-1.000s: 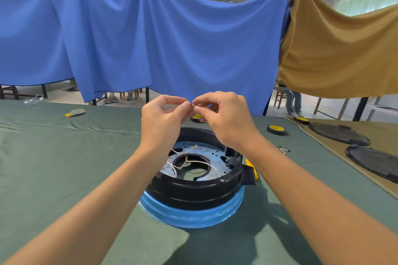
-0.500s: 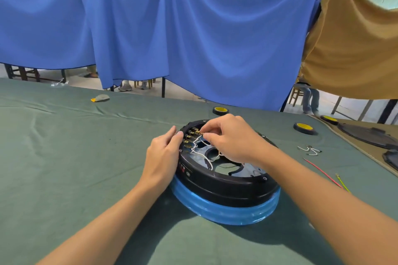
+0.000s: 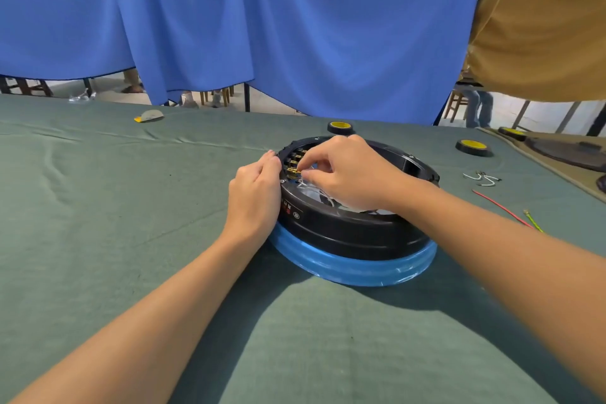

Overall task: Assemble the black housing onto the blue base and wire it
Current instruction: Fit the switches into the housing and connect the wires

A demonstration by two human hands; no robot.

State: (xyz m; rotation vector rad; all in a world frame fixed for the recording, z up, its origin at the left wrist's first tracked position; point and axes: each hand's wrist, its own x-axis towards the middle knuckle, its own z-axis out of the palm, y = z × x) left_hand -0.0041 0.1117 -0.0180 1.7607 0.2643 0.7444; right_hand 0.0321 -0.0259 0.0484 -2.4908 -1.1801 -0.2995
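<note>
A round black housing [image 3: 354, 233] sits on the blue base [image 3: 354, 267] on the green cloth. Brass terminals [image 3: 292, 170] line the housing's inner left wall, and white wires [image 3: 308, 188] run from them over the pale plate inside. My left hand [image 3: 254, 195] rests against the housing's left outer wall, fingers fairly straight along the rim. My right hand [image 3: 347, 174] reaches over the opening and pinches a white wire's end at a brass terminal. Its fingers hide most of the housing's inside.
Loose white-sleeved wires [image 3: 482, 178], a red wire [image 3: 498, 205] and a yellow-green wire [image 3: 533, 220] lie to the right. Black-and-yellow tape rolls [image 3: 341, 127] [image 3: 472, 147] sit behind. Dark round covers [image 3: 570, 151] lie on the far-right tan cloth. Blue and tan sheets hang behind the table.
Both hands came down from in front of the camera to the housing. The right hand now pinches a wire at the terminals, lower along the row than half a second ago. The left hand stays against the wall.
</note>
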